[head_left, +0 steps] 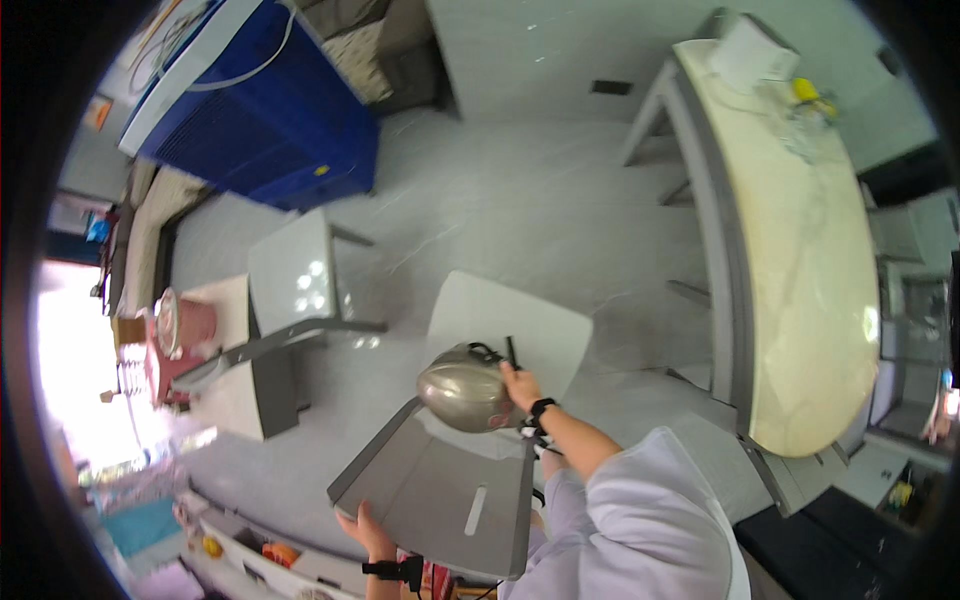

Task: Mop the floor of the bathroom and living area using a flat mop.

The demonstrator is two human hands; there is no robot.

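Note:
A shiny grey-bronze helmet point(463, 392) with black straps is in front of me, over the line where a chair's pale seat point(510, 315) meets its grey backrest point(430, 490). My right hand point(520, 388) is closed on the helmet's right edge, near a short black strap end that sticks up. Fingers of my left hand point(368, 530) wrap round the lower left edge of the backrest, which has a pale slot near its middle. Both wrists wear black bands. The helmet's underside is hidden.
Another chair point(295, 275) stands left, beside a low cabinet point(262, 395) with a pink bucket point(185, 325). A large blue appliance point(275, 120) is at the far left. Along the right runs a long pale-topped table point(800, 280). Shelving with small items lies at lower left.

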